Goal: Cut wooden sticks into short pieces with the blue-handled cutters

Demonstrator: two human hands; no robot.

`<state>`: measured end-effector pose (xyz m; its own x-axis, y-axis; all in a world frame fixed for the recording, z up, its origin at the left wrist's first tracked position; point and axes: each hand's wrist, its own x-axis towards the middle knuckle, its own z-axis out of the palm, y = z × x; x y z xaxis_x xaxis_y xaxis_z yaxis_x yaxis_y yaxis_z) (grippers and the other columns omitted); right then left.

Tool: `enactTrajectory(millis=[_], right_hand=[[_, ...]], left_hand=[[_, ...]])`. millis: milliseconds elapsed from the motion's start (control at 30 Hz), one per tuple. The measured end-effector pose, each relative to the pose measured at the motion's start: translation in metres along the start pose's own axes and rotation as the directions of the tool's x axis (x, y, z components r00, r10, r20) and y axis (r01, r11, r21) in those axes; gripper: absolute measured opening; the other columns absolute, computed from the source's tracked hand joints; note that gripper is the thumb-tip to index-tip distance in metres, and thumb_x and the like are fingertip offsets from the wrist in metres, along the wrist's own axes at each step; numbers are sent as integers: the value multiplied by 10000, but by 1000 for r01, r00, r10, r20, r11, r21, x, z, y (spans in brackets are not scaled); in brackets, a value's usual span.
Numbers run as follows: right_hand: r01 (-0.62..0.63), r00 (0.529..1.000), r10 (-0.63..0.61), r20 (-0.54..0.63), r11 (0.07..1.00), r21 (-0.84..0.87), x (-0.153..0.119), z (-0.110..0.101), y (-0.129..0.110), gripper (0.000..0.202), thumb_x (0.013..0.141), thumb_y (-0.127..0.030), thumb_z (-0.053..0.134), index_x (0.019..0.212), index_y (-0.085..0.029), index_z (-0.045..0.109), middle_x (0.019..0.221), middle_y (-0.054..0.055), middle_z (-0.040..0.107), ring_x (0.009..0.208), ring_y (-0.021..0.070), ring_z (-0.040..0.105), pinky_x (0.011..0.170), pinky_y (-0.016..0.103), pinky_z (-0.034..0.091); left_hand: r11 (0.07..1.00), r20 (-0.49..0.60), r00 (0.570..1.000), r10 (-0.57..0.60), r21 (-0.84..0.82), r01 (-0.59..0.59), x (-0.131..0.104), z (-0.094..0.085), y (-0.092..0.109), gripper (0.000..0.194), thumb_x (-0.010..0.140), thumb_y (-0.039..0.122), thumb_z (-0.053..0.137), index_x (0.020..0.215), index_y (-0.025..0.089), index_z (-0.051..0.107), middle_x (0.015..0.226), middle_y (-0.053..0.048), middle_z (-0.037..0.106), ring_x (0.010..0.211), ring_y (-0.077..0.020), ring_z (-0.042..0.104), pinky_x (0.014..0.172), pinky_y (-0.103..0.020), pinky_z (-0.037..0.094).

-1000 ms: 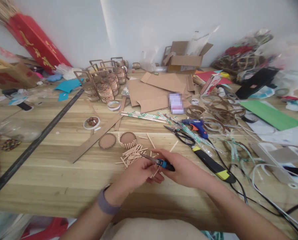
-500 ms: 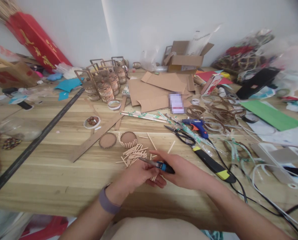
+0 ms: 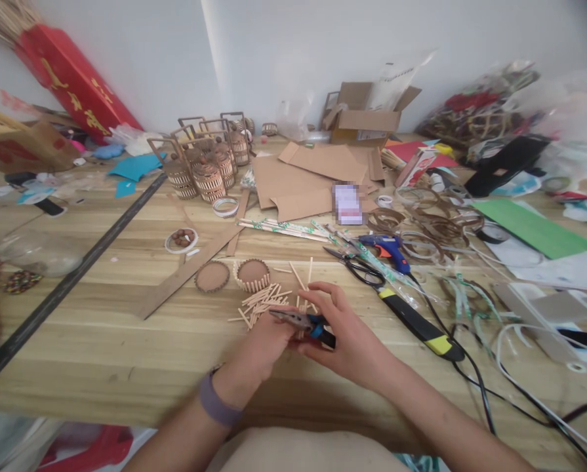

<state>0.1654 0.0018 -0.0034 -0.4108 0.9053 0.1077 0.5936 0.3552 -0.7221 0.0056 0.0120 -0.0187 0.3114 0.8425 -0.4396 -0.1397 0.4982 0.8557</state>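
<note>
Needle-nose pliers (image 3: 296,320) with blue-and-black handles lie across the space between my hands, jaws pointing left. My right hand (image 3: 355,331) is curved around the handles, thumb below and fingers raised above. Under the jaws, my left hand (image 3: 263,344) is closed; its fingertips are mostly hidden, with pale stick ends showing by them. A pile of short wooden sticks (image 3: 263,301) lies just beyond. Behind it stands a round cardboard base ringed with upright sticks (image 3: 252,275), beside a flatter cardboard disc with a dark rim (image 3: 212,276).
Scissors (image 3: 364,270), a blue glue gun (image 3: 386,250) and a black-yellow cutter tool (image 3: 421,324) with cords lie to the right. Small stick baskets (image 3: 209,180), cardboard sheets (image 3: 303,177) and a phone (image 3: 348,203) are farther back. A cardboard strip (image 3: 189,272) lies left.
My right hand has lifted its fingers and spread them wider. The pliers have rolled, showing their jaws more broadly. My left fingertips have gone from view behind the pliers and right hand.
</note>
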Motion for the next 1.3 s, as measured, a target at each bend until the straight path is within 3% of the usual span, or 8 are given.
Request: enactTrajectory(millis=[367, 467, 533, 600, 700, 800, 900, 1300], right_hand=[[-8, 998, 5, -64, 999, -44, 0, 5, 2, 652, 755, -263, 700, 1333, -252, 397, 1321, 136, 365, 1103, 264, 556, 893, 405, 516], [-59, 998, 60, -21, 997, 44, -6, -6, -1, 608, 752, -310, 702, 1294, -238, 438, 1274, 116, 427, 1141, 260, 515, 935, 395, 471], [-151, 986, 143, 81, 983, 104, -12, -20, -2, 404, 802, -356, 638, 1165, -220, 527, 1131, 87, 533, 1050, 241, 542, 899, 377, 464], [-306, 928, 265, 261, 943, 133, -19, -36, 0, 263, 867, -427, 532, 978, -194, 585, 907, 47, 586, 849, 197, 566, 777, 326, 474], [-476, 805, 364, 469, 867, 144, -29, -54, 7, 278, 842, -444, 535, 915, -184, 603, 830, 20, 585, 784, 171, 546, 710, 280, 452], [-632, 690, 442, 573, 753, 181, -33, -57, 11, 236, 766, -374, 592, 908, -188, 615, 811, 7, 582, 774, 162, 551, 689, 263, 446], [-712, 641, 459, 616, 656, 251, -30, -52, 8, 201, 715, -305, 605, 877, -188, 615, 777, -4, 577, 740, 146, 550, 671, 248, 447], [-589, 709, 367, 603, 778, 219, -9, -46, -10, 197, 656, -257, 548, 816, -196, 646, 744, -10, 583, 635, 115, 513, 559, 201, 432]], left_hand=[[994, -75, 992, 101, 58, -97, -6, 10, 2, 78, 683, 199, 594, 750, 168, 620, 788, -22, 680, 798, -187, 600, 742, -295, 462], [997, -7, 998, 64, 40, -63, -8, 5, 3, 146, 736, 307, 610, 736, 162, 602, 715, -22, 673, 711, -181, 623, 701, -304, 478], [999, 54, 998, 20, 42, -22, -10, 0, 5, 261, 771, 419, 611, 780, 158, 603, 713, -33, 688, 692, -183, 646, 693, -313, 489], [997, 83, 997, -11, 72, 5, -14, -4, 7, 336, 776, 485, 615, 834, 154, 606, 732, -46, 706, 705, -185, 665, 694, -309, 492], [992, 91, 995, -39, 122, 28, -18, -8, 9, 378, 771, 506, 616, 883, 145, 614, 736, -57, 719, 704, -182, 675, 674, -291, 482], [987, 114, 991, -65, 154, 47, -20, -6, 8, 381, 772, 501, 609, 899, 141, 622, 726, -58, 720, 701, -180, 675, 668, -285, 476], [983, 152, 984, -90, 171, 64, -22, -1, 6, 387, 770, 505, 603, 904, 143, 623, 715, -53, 714, 685, -174, 666, 670, -290, 474], [982, 235, 964, -123, 169, 84, -25, 7, 6, 465, 698, 616, 608, 750, 154, 604, 673, -54, 681, 653, -169, 639, 648, -292, 464]])
